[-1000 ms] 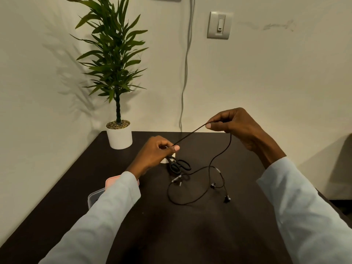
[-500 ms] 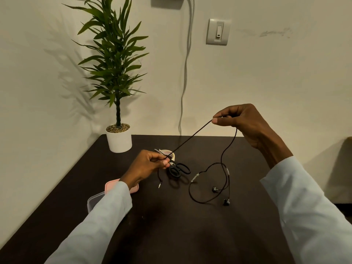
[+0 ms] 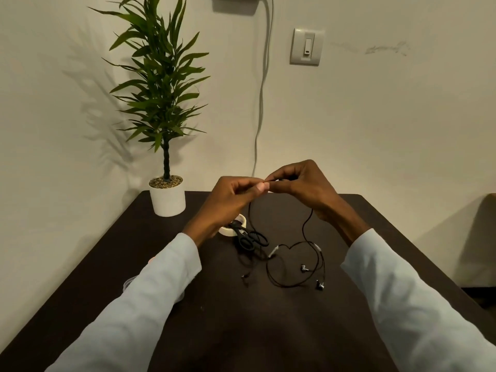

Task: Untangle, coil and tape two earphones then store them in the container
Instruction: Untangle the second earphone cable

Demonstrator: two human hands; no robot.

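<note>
Black cord: we've got the earphone cable (image 3: 306, 229) pinched up above the table, both hands on it, with two strands dropping from the fingers down to the tabletop.
Left hand: our left hand (image 3: 228, 196) is raised over the middle of the table, thumb and fingertips closed on the cord.
Right hand: our right hand (image 3: 303, 183) meets it, fingertip to fingertip, fingers curled in and nipping the same stretch of cord.
Loose run: the rest of the cable lies on the dark table (image 3: 241, 331) in a wide loop, with two small metal earbuds (image 3: 304, 269) near the loop's right side and an inline piece at its top.
Plug end: a short strand trails left of the loop and ends near a small tip; we think that is the jack, though it is too small to be sure.
Scissors: black-handled scissors (image 3: 248, 237) lie just left of the loop, blades resting across the tape roll (image 3: 243, 220).
Container: a clear container (image 3: 128, 281) peeks out from behind our left sleeve (image 3: 150, 296), mostly hidden.
Far corner: a potted plant (image 3: 161, 103) in a white pot stands at the table's back left.
Wall: a light switch (image 3: 306, 47) and a pale wall cable (image 3: 261, 103) running down beside it.
</note>
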